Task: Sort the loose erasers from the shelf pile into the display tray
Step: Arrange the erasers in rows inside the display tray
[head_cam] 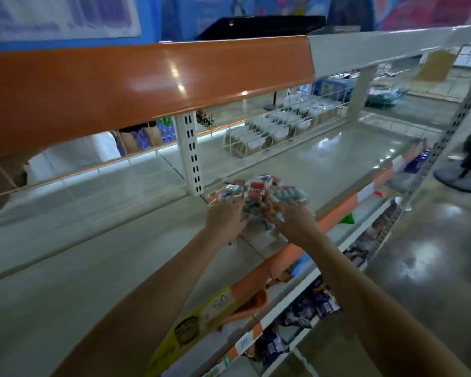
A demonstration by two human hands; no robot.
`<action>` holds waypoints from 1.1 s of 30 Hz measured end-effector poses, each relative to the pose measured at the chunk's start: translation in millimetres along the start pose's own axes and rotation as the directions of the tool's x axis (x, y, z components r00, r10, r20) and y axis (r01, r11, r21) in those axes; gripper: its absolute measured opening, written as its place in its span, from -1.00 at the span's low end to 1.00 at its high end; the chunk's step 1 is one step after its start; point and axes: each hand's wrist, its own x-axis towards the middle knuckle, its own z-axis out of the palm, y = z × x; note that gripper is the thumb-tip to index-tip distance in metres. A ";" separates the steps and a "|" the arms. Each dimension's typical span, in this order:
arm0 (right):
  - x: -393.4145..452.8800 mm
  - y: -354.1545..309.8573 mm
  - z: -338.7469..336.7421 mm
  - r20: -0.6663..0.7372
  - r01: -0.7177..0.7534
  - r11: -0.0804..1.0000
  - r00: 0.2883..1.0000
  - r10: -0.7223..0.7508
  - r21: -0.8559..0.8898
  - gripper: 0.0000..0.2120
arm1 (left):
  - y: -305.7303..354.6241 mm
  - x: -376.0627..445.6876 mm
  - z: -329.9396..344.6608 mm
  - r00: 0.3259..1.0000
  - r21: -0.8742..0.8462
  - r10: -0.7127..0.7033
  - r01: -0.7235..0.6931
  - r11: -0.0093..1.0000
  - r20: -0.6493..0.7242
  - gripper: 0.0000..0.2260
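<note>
— Where are the erasers?

— In a loose pile of erasers (256, 190) on the grey shelf (324, 159), close to the white slotted upright (189, 153). Most are small wrapped blocks with red or white faces, and a pale blue packet lies at the right edge of the heap.

— And the hands?

— Both reach in from below. The left hand (225, 219) lies on the near left side of the pile, fingers spread forward over the wrappers. The right hand (297, 219) is at the near right side, its fingers pushed in among the packets. The picture is blurred there, so I cannot tell whether either hand actually has hold of an eraser.

— Any tray?

— A white wire tray (278, 131) stands further back on the same shelf, well apart from the pile, with rows of pale packets in it.

— Anything else?

— An orange shelf edge (147, 83) runs above, and dark packets (310, 308) sit on the shelf below.
</note>
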 end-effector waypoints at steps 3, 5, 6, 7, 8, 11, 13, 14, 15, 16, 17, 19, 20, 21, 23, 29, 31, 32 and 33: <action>7.2 -5.4 7.2 0.007 0.037 0.999 0.999 -0.038 0.030 -0.60 | 1.1 11.4 0.9 0.999 -0.013 -0.038 0.038 0.999 -0.028 -0.60; 12.4 -9.3 17.4 -0.040 0.113 0.994 0.993 -0.113 -0.008 -0.58 | 2.4 21.8 1.6 0.996 -0.031 -0.061 0.060 0.998 -0.060 -0.62; 13.4 -12.0 21.0 -0.075 0.149 0.988 0.986 -0.151 -0.034 -0.59 | 3.5 27.1 2.0 0.996 -0.034 -0.062 0.059 0.998 -0.068 -0.63; 13.5 -14.6 23.6 -0.101 0.160 0.986 0.981 -0.163 -0.038 -0.60 | 5.1 31.3 1.9 0.996 -0.034 -0.055 0.053 0.998 -0.069 -0.63; 14.6 -16.2 27.4 -0.119 0.164 0.985 0.978 -0.168 -0.047 -0.61 | 6.7 34.9 2.1 0.997 -0.033 -0.049 0.046 0.998 -0.063 -0.63; 17.8 -17.6 37.1 -0.130 0.175 0.980 0.974 -0.186 -0.090 -0.63 | 8.7 43.0 3.2 0.999 -0.039 -0.030 0.028 0.999 -0.030 -0.60; 20.4 -17.4 40.4 -0.134 0.173 0.982 0.974 -0.182 -0.076 -0.63 | 7.6 45.9 5.6 0.999 -0.056 -0.034 0.032 0.998 -0.028 -0.60; 20.8 -17.9 40.9 -0.138 0.170 0.983 0.974 -0.178 -0.069 -0.63 | 6.7 47.0 6.7 0.999 -0.075 -0.037 0.034 0.997 -0.033 -0.60; 20.5 -18.8 41.5 -0.138 0.166 0.984 0.975 -0.175 -0.071 -0.63 | 6.3 47.2 7.5 0.998 -0.091 -0.038 0.035 0.995 -0.041 -0.60; 20.3 -19.6 42.4 -0.137 0.158 0.984 0.976 -0.167 -0.077 -0.64 | 6.0 47.6 8.2 0.998 -0.104 -0.040 0.035 0.994 -0.048 -0.61; 20.6 -20.6 43.4 -0.139 0.151 0.985 0.977 -0.161 -0.080 -0.64 | 5.9 47.9 8.8 0.998 -0.109 -0.041 0.035 0.993 -0.054 -0.63; 20.8 -23.0 44.4 -0.136 0.134 0.988 0.980 -0.144 -0.078 -0.64 | 6.0 48.3 9.6 0.997 -0.115 -0.045 0.037 0.993 -0.067 -0.66; 21.3 -24.0 45.0 -0.139 0.131 0.988 0.980 -0.141 -0.077 -0.64 | 5.4 48.8 9.9 0.996 -0.116 -0.047 0.037 0.993 -0.078 -0.67; 21.6 -24.7 45.6 -0.146 0.124 0.989 0.980 -0.134 -0.074 -0.64 | 4.5 49.1 9.8 0.995 -0.107 -0.049 0.040 0.993 -0.088 -0.68; 21.7 -27.3 46.7 -0.155 0.098 0.993 0.982 -0.107 -0.063 -0.63 | 1.9 48.5 9.5 0.993 -0.078 -0.053 0.045 0.996 -0.104 -0.68; 24.4 -27.1 49.5 -0.160 0.084 0.996 0.983 -0.088 -0.030 -0.56 | -5.4 37.1 12.2 0.992 -0.075 -0.082 0.075 0.994 -0.097 -0.67; 23.2 -25.9 49.1 -0.165 0.089 0.996 0.982 -0.091 -0.018 -0.55 | -8.6 30.8 12.0 0.992 -0.105 -0.091 0.082 0.991 -0.088 -0.65; 22.3 -25.3 49.6 -0.171 0.092 0.996 0.981 -0.094 -0.017 -0.56 | -10.7 27.5 12.1 0.991 -0.121 -0.092 0.081 0.989 -0.094 -0.64; 21.8 -24.3 50.4 -0.177 0.095 0.995 0.979 -0.096 -0.012 -0.58 | -12.0 23.3 11.4 0.991 -0.136 -0.095 0.081 0.987 -0.099 -0.63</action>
